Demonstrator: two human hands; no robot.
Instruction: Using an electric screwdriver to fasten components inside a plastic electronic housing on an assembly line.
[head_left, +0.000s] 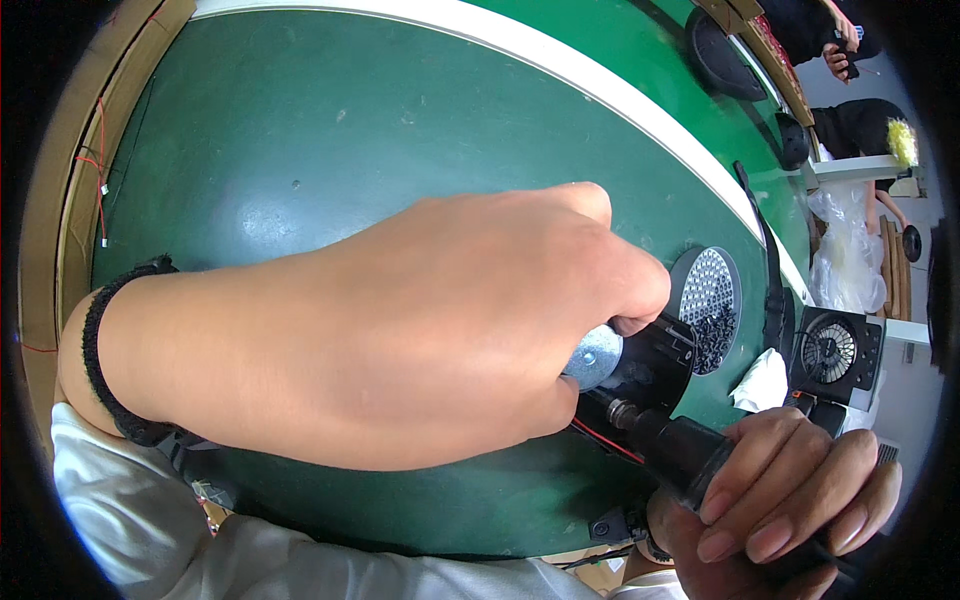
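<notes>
My left hand (490, 310) reaches across the middle from the left, a black band round its wrist. Its fingers are curled down on a round silver metal part, perhaps a small motor (597, 357), which sits at a black plastic housing (668, 368). Most of that part and some of the housing are hidden beneath the hand. At the lower right my right hand (785, 490) is wrapped round a black power screwdriver (685, 455). The tool's metal nose points up-left at the housing, beside a red wire (610, 442); the bit's tip cannot be made out.
A grey round dish (728, 265) with many small black screws (712, 340) stands beyond the housing. Rightward lie a white cloth (762, 382) and a black fan (830, 350). Cardboard (75, 210) with thin red wires borders the green table on the left. Other people work at the upper right.
</notes>
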